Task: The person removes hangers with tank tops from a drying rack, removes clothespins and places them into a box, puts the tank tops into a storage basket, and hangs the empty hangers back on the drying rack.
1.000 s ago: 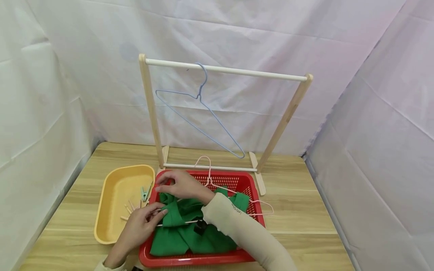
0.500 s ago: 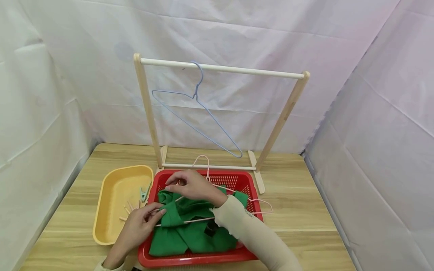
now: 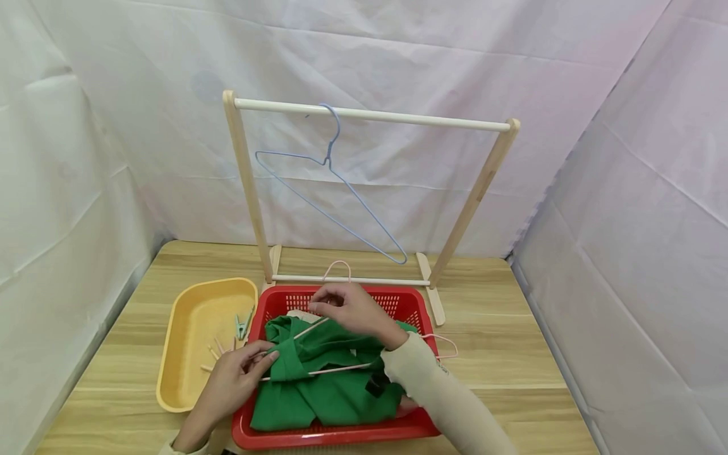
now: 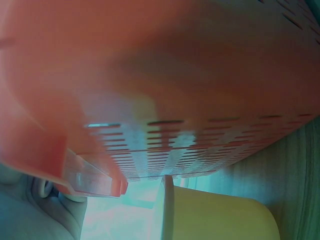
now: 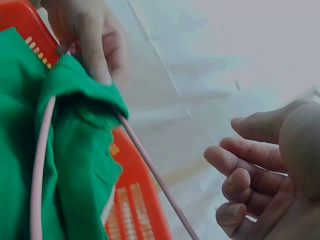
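A green knit garment [image 3: 324, 404] lies bunched in the red basket [image 3: 335, 436]. A pink hanger [image 3: 341, 369] runs through a folded-over band of it, plain in the right wrist view. At the basket's left side my left hand [image 3: 230, 382] pinches this band and the hanger's end between thumb and fingers. Above the hanger's upper arm hovers my right hand [image 3: 358, 309]. In the right wrist view that hand [image 5: 265, 175] has loosely bent fingers with nothing between them, apart from the cloth. The left wrist view shows mostly the basket's outer wall [image 4: 200, 75].
Left of the basket sits a yellow tray [image 3: 188, 328] with a green clothespin [image 3: 242, 325] and several wooden ones. Behind stands a wooden rack [image 3: 370, 115] with a blue hanger [image 3: 330, 161] on its rail. One pink hanger corner [image 3: 449, 344] juts over the basket's right rim.
My right hand has moved right along the hanger's upper arm, away from the left hand. The left hand keeps its hold on the garment. The view has shifted slightly.
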Available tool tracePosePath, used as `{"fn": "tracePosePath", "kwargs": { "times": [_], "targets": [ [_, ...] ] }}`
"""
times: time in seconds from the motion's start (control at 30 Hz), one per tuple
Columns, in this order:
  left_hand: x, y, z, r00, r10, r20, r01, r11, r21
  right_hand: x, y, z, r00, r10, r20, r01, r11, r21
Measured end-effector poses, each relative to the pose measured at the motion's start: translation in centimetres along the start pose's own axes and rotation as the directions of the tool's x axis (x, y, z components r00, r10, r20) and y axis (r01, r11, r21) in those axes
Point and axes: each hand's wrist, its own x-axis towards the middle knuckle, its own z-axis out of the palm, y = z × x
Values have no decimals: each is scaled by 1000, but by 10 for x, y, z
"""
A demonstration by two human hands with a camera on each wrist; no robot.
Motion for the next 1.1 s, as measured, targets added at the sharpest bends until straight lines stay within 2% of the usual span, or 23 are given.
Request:
{"fn": "tracePosePath", "kwargs": {
  "times": [0.13,0.43,0.53,0.7,0.83,1.1],
  "targets": [
    [0,2,1,1000,6,-9,-6,1000,-10,-10,12,-11,998,36,-43,-35,999,28],
    [-1,0,2,1000,6,-12,-7,1000,-9,-32,45,-24,980,83,-179,-88,996,-21],
    [-1,1,2,1000,4,-14,-5,1000,-8,-38,52,-29,974,98,-204,-110,993,-49],
    [-1,2,1,1000,-9,-15,8,1000,-14,-49,61,-39,982,120,-147,-134,987,-85],
    [-1,3,1,1000,-17,-12,17,1000,-15,-58,66,-43,989,111,-93,-121,986,-117],
    [-2,5,2,999,-31,-12,30,999,-25,-69,66,-46,993,100,-59,-106,989,-103]
  ]
}}
